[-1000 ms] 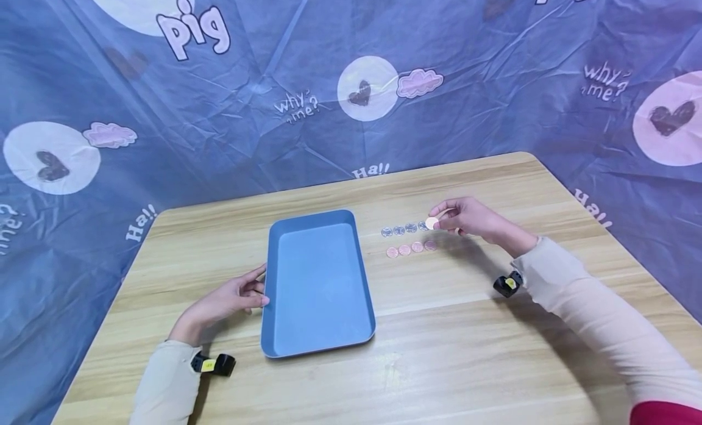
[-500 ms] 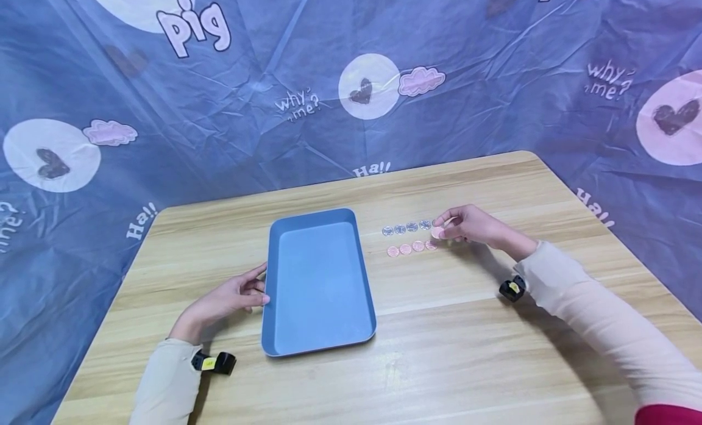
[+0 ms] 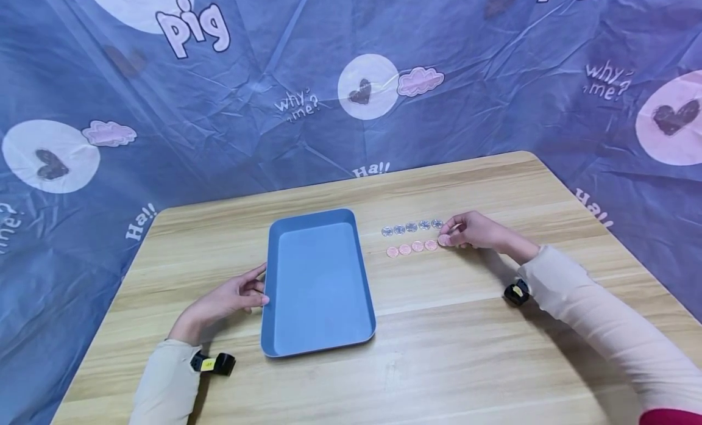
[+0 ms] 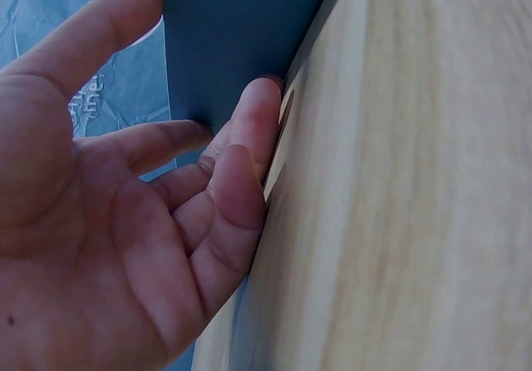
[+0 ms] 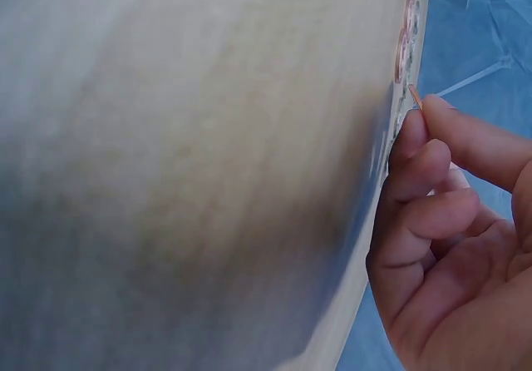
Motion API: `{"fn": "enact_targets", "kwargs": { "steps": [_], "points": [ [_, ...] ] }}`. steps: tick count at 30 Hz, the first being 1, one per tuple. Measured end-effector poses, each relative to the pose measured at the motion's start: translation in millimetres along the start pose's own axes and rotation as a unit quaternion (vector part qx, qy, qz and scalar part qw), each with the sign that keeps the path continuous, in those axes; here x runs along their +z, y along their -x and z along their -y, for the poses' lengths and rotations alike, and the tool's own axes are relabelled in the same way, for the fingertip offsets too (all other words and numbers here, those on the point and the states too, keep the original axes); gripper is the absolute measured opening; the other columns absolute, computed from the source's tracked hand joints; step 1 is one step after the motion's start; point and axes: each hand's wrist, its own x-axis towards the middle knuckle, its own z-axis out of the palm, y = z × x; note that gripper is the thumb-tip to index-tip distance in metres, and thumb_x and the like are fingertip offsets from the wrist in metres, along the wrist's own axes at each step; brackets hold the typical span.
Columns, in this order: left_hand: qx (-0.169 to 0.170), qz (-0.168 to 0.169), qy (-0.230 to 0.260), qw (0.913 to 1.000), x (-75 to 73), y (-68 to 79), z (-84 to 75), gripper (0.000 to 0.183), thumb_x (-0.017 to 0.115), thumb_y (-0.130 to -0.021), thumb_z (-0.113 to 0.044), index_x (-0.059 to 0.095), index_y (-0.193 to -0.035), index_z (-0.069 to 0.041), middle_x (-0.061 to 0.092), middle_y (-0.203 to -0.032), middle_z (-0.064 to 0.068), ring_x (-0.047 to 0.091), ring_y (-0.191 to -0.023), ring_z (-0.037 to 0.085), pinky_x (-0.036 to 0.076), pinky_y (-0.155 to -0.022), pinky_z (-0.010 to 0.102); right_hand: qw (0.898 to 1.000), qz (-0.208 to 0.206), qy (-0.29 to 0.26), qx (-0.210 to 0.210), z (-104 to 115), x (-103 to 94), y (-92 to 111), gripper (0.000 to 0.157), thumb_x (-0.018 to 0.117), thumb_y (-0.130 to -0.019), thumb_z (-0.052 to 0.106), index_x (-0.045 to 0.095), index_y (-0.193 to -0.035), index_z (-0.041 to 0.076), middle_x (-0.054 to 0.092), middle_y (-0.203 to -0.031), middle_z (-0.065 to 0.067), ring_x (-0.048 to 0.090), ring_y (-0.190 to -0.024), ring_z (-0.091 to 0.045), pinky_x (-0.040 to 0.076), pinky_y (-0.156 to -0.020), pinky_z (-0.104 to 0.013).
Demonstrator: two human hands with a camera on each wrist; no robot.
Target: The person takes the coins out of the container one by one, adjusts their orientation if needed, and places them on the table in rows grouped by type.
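My right hand [image 3: 474, 231] pinches a copper-coloured coin [image 5: 416, 96] between thumb and forefinger, at the right end of a row of several copper coins [image 3: 418, 246] lying on the table. In the right wrist view that coin is edge-on and tilted, its tip close to the table. Just behind runs a second row, several silver-coloured coins [image 3: 411, 227]. My left hand [image 3: 227, 300] rests against the left side of a blue rectangular tray [image 3: 364, 291], thumb and forefinger spread along its wall. The other fingers of that hand [image 4: 237, 188] are bent beside the tray, near the wood.
The light wooden table [image 3: 439, 364] carries the tray left of the coins. A blue printed cloth [image 3: 247, 108] hangs behind the table's back edge. Black wrist devices [image 3: 517, 292] sit on both cuffs.
My right hand has moved the copper coin from over the silver row down toward the copper row's right end, uncovering the last silver coin. The left hand and tray stay put.
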Motion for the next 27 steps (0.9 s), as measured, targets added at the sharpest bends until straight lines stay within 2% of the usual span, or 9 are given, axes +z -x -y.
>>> {"fn": "enact_targets", "kwargs": {
  "steps": [5, 10, 14, 21, 27],
  "points": [
    [0.002, 0.001, 0.001, 1.0000, -0.3, 1.3, 0.0, 0.089, 0.065, -0.093, -0.023, 0.004, -0.154, 0.000, 0.050, -0.122, 0.024, 0.055, -0.096, 0.012, 0.050, -0.072, 0.027, 1.000, -0.002, 0.006, 0.001, -0.7, 2.6, -0.8, 0.032, 0.068, -0.087, 0.009, 0.059, -0.112, -0.008, 0.051, -0.066, 0.004, 0.044, -0.058, -0.006, 0.035, -0.050, -0.019],
    [0.000, -0.002, -0.001, 1.0000, -0.2, 1.3, 0.4, 0.089, 0.065, -0.093, -0.023, 0.005, -0.154, 0.000, 0.050, -0.122, 0.023, 0.055, -0.096, 0.011, 0.050, -0.072, 0.027, 0.999, -0.009, 0.033, -0.030, 1.9, 4.9, 0.0, 0.027, 0.067, -0.086, 0.003, 0.060, -0.108, -0.011, 0.052, -0.068, 0.001, 0.048, -0.060, -0.009, 0.041, -0.055, -0.021],
    [0.000, -0.004, -0.002, 1.0000, -0.1, 1.1, -0.5, 0.089, 0.065, -0.092, -0.023, 0.006, -0.154, 0.001, 0.051, -0.122, 0.024, 0.055, -0.096, 0.012, 0.051, -0.072, 0.027, 0.997, -0.014, 0.060, -0.044, 4.0, 5.1, 1.8, 0.025, 0.067, -0.086, 0.005, 0.061, -0.105, -0.009, 0.053, -0.069, 0.000, 0.050, -0.060, -0.012, 0.043, -0.055, -0.022],
    [-0.002, -0.004, -0.004, 1.0000, 0.6, 1.5, -2.3, 0.089, 0.065, -0.092, -0.024, 0.005, -0.154, 0.000, 0.050, -0.122, 0.024, 0.055, -0.097, 0.015, 0.051, -0.073, 0.028, 0.994, -0.018, 0.103, -0.035, -0.8, 4.1, 1.3, 0.019, 0.067, -0.088, 0.010, 0.064, -0.101, -0.003, 0.051, -0.068, 0.001, 0.052, -0.060, -0.012, 0.041, -0.055, -0.023],
    [0.001, -0.004, -0.006, 1.0000, 0.7, 1.9, -1.9, 0.089, 0.065, -0.093, -0.024, 0.005, -0.154, 0.000, 0.050, -0.122, 0.024, 0.055, -0.096, 0.014, 0.051, -0.072, 0.028, 0.994, -0.015, 0.107, -0.035, -2.0, 4.6, 1.1, 0.017, 0.067, -0.089, 0.010, 0.064, -0.100, -0.002, 0.050, -0.068, 0.001, 0.052, -0.061, -0.013, 0.041, -0.056, -0.024]
  ]
}}
